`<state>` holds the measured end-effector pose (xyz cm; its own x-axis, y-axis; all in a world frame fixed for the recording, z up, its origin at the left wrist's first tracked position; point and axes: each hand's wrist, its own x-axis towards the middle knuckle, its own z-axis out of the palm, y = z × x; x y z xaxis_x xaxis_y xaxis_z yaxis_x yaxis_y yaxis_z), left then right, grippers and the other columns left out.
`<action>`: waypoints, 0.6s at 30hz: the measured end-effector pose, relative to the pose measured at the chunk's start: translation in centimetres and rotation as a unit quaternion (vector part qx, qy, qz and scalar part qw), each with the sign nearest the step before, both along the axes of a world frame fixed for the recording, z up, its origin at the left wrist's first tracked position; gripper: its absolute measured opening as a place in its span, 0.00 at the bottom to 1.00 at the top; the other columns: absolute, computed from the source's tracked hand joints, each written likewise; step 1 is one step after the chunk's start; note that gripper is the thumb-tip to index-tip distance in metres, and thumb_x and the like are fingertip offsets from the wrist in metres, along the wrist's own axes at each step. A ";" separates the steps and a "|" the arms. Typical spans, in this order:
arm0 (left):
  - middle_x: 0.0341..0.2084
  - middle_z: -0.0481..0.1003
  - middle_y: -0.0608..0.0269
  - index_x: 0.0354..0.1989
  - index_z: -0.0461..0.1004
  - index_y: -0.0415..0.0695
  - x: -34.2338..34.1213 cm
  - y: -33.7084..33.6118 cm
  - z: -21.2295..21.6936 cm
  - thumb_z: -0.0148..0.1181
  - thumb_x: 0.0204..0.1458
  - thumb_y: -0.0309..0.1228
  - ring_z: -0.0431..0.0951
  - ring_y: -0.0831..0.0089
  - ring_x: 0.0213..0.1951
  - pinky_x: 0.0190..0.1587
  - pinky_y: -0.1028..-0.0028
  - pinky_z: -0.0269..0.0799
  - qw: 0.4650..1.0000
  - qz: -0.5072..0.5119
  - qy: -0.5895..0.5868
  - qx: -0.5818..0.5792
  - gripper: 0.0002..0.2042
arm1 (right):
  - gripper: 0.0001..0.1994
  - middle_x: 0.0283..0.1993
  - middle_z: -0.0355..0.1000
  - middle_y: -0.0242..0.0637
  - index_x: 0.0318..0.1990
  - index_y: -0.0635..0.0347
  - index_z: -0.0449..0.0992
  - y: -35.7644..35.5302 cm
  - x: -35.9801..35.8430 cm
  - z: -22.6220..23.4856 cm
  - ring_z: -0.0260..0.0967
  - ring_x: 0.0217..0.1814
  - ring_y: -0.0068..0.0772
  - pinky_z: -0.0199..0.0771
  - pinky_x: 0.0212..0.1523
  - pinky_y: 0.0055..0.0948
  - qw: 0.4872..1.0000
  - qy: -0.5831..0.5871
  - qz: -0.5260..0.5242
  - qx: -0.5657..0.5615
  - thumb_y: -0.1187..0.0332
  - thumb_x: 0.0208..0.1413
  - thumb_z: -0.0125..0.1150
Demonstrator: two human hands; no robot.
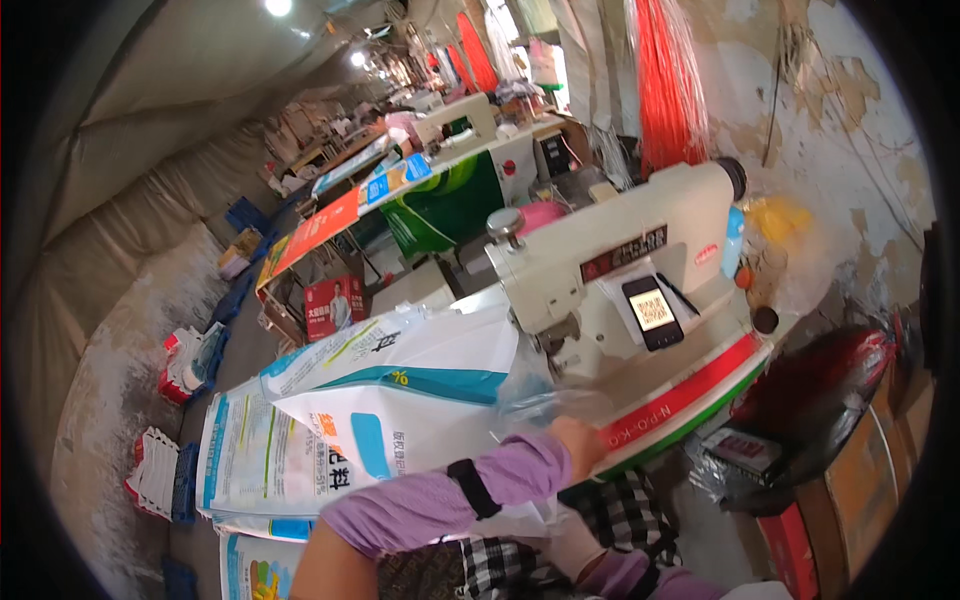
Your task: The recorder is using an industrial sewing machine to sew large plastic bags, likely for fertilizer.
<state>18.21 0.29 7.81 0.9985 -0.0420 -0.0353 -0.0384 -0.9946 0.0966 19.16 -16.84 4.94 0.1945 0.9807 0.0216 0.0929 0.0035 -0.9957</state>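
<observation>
A long workshop with sewing machines on tables
The left hand presses a white bag by the sewing machine; I cannot tell about the right hand

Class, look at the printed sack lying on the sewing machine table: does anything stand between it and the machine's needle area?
Nothing visible does. The sack lies with its clear liner edge right under the sewing machine head, and the left hand rests on that edge. The right hand is low, under the table.

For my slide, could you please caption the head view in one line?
Left hand presses a white-and-teal printed woven sack at the cream industrial sewing machine; right hand waits low.
</observation>
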 end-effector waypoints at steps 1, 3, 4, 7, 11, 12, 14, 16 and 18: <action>0.24 0.75 0.62 0.24 0.75 0.52 -1.2 -0.7 -2.1 0.56 0.41 0.30 0.76 0.60 0.34 0.36 0.61 0.70 0.986 0.063 0.145 -0.047 0.02 | 0.16 0.46 0.71 0.34 0.50 0.68 0.69 -0.3 0.5 -1.7 0.69 0.49 0.32 0.70 0.49 0.29 0.975 0.218 -0.037 -0.036 0.76 0.52 0.56; 0.29 0.77 0.56 0.28 0.76 0.52 -6.0 -2.6 -0.5 0.56 0.43 0.34 0.77 0.56 0.34 0.38 0.55 0.71 0.959 -0.012 0.283 -0.025 0.05 | 0.20 0.49 0.70 0.32 0.52 0.68 0.68 -2.2 2.0 -2.6 0.68 0.49 0.29 0.70 0.49 0.28 0.909 0.402 -0.074 -0.077 0.78 0.49 0.52; 0.29 0.76 0.58 0.30 0.76 0.53 -7.7 -3.0 1.7 0.54 0.46 0.36 0.77 0.57 0.37 0.42 0.53 0.70 0.941 0.025 0.322 -0.101 0.06 | 0.22 0.49 0.69 0.32 0.54 0.68 0.68 -2.3 3.4 -1.1 0.68 0.49 0.27 0.69 0.50 0.27 0.923 0.373 -0.050 -0.078 0.80 0.47 0.49; 0.24 0.74 0.59 0.34 0.72 0.50 -8.2 -6.0 4.4 0.52 0.48 0.33 0.78 0.58 0.30 0.32 0.58 0.73 0.965 0.022 0.260 -0.037 0.06 | 0.20 0.47 0.72 0.35 0.54 0.68 0.68 -2.9 3.1 -1.8 0.68 0.47 0.24 0.68 0.48 0.24 0.975 0.195 -0.060 -0.083 0.76 0.52 0.45; 0.22 0.71 0.61 0.35 0.67 0.46 -8.2 -8.7 4.2 0.54 0.47 0.30 0.77 0.63 0.21 0.20 0.65 0.72 0.986 -0.003 0.167 -0.014 0.07 | 0.16 0.30 0.73 0.48 0.42 0.63 0.75 -1.5 4.1 -3.0 0.72 0.31 0.45 0.71 0.35 0.32 0.988 0.103 -0.098 -0.062 0.60 0.61 0.44; 0.22 0.70 0.61 0.35 0.66 0.45 -7.8 -9.4 3.9 0.54 0.46 0.30 0.77 0.64 0.21 0.20 0.66 0.72 0.985 -0.032 0.170 -0.025 0.08 | 0.17 0.29 0.72 0.50 0.39 0.62 0.75 -1.0 4.8 -2.7 0.71 0.32 0.50 0.70 0.34 0.34 0.986 0.104 -0.086 -0.093 0.57 0.59 0.46; 0.24 0.71 0.62 0.35 0.65 0.44 -7.1 -9.1 3.4 0.54 0.47 0.30 0.78 0.64 0.21 0.20 0.67 0.72 0.983 -0.055 0.172 -0.032 0.08 | 0.17 0.26 0.72 0.51 0.47 0.59 0.73 0.6 4.7 -3.5 0.72 0.30 0.52 0.71 0.32 0.40 0.992 0.013 -0.081 -0.093 0.59 0.57 0.48; 0.26 0.72 0.63 0.36 0.66 0.45 -6.3 -8.2 2.9 0.53 0.48 0.30 0.77 0.62 0.21 0.20 0.65 0.71 0.967 -0.107 0.205 -0.103 0.08 | 0.19 0.24 0.71 0.51 0.52 0.57 0.70 1.2 4.3 -3.1 0.71 0.28 0.53 0.71 0.31 0.43 0.988 -0.014 -0.104 -0.109 0.61 0.55 0.48; 0.29 0.73 0.62 0.40 0.67 0.46 -4.2 -6.6 4.2 0.55 0.47 0.31 0.78 0.61 0.25 0.26 0.64 0.73 0.937 -0.126 0.305 -0.111 0.11 | 0.22 0.22 0.71 0.51 0.57 0.54 0.66 1.0 4.1 -2.5 0.71 0.26 0.55 0.71 0.30 0.46 0.983 -0.044 -0.127 -0.128 0.64 0.53 0.49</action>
<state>14.03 -6.33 12.05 0.7529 -0.3481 -0.5585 -0.1401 -0.9140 0.3808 23.25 -15.88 2.41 0.4414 0.8764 -0.1926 0.1443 -0.2812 -0.9487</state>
